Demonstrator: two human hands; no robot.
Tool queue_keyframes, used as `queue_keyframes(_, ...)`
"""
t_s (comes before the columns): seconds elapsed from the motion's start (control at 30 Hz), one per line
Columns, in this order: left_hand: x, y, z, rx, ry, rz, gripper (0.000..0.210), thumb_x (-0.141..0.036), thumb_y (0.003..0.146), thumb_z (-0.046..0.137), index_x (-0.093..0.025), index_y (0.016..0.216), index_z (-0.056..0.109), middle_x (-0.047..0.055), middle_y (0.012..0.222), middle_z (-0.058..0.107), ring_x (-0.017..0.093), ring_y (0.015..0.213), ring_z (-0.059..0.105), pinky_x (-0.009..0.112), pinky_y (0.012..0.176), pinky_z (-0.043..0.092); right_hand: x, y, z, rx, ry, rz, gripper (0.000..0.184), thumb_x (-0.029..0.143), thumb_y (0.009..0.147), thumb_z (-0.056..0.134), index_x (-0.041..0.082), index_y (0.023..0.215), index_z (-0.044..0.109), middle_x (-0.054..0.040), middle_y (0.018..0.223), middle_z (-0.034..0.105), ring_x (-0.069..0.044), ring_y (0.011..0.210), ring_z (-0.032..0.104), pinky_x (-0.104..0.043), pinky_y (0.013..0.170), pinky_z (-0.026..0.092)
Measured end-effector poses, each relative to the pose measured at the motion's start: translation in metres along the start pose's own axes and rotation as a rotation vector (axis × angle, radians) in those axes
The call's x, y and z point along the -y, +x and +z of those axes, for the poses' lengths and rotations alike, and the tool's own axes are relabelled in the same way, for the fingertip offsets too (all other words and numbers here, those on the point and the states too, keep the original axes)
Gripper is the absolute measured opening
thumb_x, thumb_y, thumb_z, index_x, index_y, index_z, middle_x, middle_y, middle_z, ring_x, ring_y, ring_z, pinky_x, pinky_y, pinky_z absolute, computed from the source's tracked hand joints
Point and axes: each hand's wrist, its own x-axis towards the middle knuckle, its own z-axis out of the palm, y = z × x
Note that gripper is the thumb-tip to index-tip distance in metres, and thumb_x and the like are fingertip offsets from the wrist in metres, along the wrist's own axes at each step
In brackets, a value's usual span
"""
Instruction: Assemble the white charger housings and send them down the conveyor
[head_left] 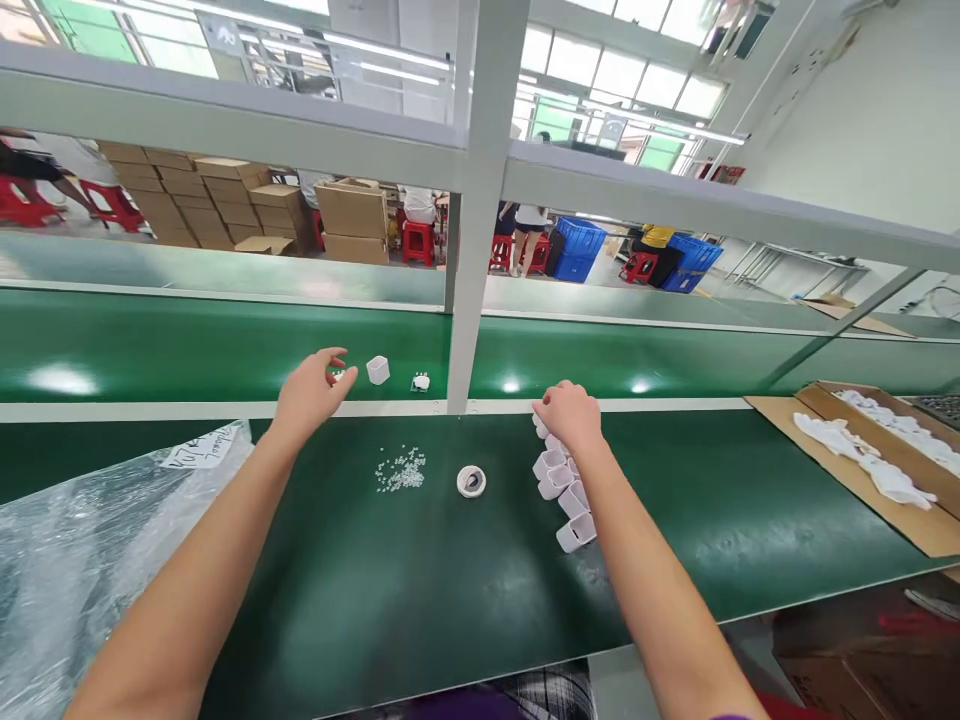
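Green worktop (480, 590) fills the lower frame, a green belt (187, 335) running beyond it. From my remote view, my left hand (318, 390), left of centre, has thumb and fingers parted by a partly hidden white piece (339, 377), near a white cup (378, 370). My right hand (570, 412), right of centre, bunches narrowly over the row of white cups (556, 484); I cannot tell whether it grips one. Small translucent pieces (409, 474) and a white ring (460, 483) lie mid-frame.

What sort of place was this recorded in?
Most likely a factory assembly hall: what looks like a long green conveyor belt runs behind the worktop, small white cups stand in a cluster, and cardboard boxes are stacked beyond.
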Motion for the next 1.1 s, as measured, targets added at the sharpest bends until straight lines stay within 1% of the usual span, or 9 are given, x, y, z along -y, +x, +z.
queue_keyframes(0.17,0.006,-0.047,0.007,0.086,-0.134,0.067,0.049,-0.043,0.083,0.046,-0.014,0.120,0.058,0.010,0.106,0.069,0.021,0.081,0.065,0.032,0.073,0.051,-0.003,0.037,0.003,0.105,-0.006,0.104,0.030,0.035,0.093,0.062,0.014,0.115,0.062,-0.0112,0.118,0.063,-0.024,0.107,0.062,-0.043,0.091,0.053)
queue_keyframes(0.3,0.014,-0.076,0.011,0.158,-0.148,0.062,0.048,-0.043,0.084,0.045,-0.017,0.121,0.059,0.007,0.105,0.070,0.020,0.079,0.064,0.033,0.073,0.050,0.001,0.039,0.009,0.060,0.092,0.047,0.029,0.035,0.094,0.060,0.015,0.116,0.061,-0.0088,0.119,0.062,-0.022,0.105,0.062,-0.044,0.090,0.054)
queue_keyframes(0.47,0.009,-0.103,0.011,0.238,-0.384,0.061,0.043,-0.046,0.080,0.054,-0.019,0.113,0.064,0.006,0.102,0.069,0.021,0.081,0.064,0.031,0.068,0.052,0.025,0.005,0.009,-0.098,0.400,-0.249,0.014,0.024,0.090,0.057,0.016,0.082,0.065,-0.0115,0.106,0.068,-0.027,0.110,0.062,-0.042,0.097,0.047)
queue_keyframes(0.63,-0.018,-0.133,0.035,0.615,-1.058,-0.150,0.061,-0.054,0.077,0.067,-0.020,0.127,0.055,0.012,0.115,0.065,0.025,0.099,0.065,0.036,0.066,0.060,0.071,-0.062,0.049,-0.107,0.781,-0.592,0.013,0.035,0.088,0.058,0.023,0.085,0.059,-0.0051,0.111,0.071,-0.018,0.092,0.070,-0.032,0.079,0.058)
queue_keyframes(0.67,-0.021,-0.137,0.040,0.648,-1.173,-0.193,0.061,-0.055,0.078,0.067,-0.019,0.127,0.055,0.013,0.117,0.065,0.026,0.103,0.064,0.036,0.068,0.061,0.078,-0.072,0.060,-0.078,0.986,-0.660,0.015,0.038,0.088,0.058,0.023,0.086,0.058,-0.0065,0.113,0.071,-0.019,0.091,0.071,-0.033,0.077,0.059)
queue_keyframes(0.73,-0.022,-0.141,0.045,0.621,-1.307,-0.246,0.057,-0.053,0.079,0.069,-0.017,0.122,0.057,0.013,0.113,0.066,0.024,0.102,0.065,0.034,0.070,0.061,0.087,-0.083,0.078,-0.032,1.154,-0.714,0.020,0.044,0.089,0.058,0.024,0.086,0.057,-0.0069,0.116,0.071,-0.020,0.097,0.071,-0.035,0.080,0.060)
queue_keyframes(0.8,-0.016,-0.137,0.045,0.486,-1.346,-0.300,0.053,-0.047,0.074,0.076,-0.016,0.113,0.060,0.009,0.104,0.068,0.021,0.094,0.067,0.031,0.070,0.061,0.088,-0.084,0.088,0.010,1.182,-0.705,0.021,0.045,0.088,0.059,0.024,0.090,0.057,-0.0074,0.119,0.070,-0.021,0.106,0.069,-0.037,0.087,0.058)
queue_keyframes(0.93,0.006,-0.114,0.040,0.130,-1.301,-0.470,0.049,-0.039,0.063,0.083,-0.016,0.097,0.057,0.003,0.086,0.068,0.017,0.080,0.068,0.026,0.061,0.060,0.080,-0.064,0.099,-0.029,0.859,-0.623,0.011,0.029,0.092,0.053,0.022,0.096,0.060,-0.0074,0.112,0.072,-0.019,0.102,0.068,-0.037,0.089,0.055)
queue_keyframes(1.1,0.017,-0.102,0.040,0.058,-1.254,-0.542,0.046,-0.036,0.064,0.080,-0.018,0.095,0.051,-0.001,0.081,0.066,0.014,0.071,0.068,0.021,0.053,0.057,0.084,-0.051,0.114,0.023,0.564,-0.642,0.016,0.013,0.087,0.058,0.021,0.095,0.069,-0.0060,0.096,0.074,-0.021,0.093,0.067,-0.036,0.084,0.052)
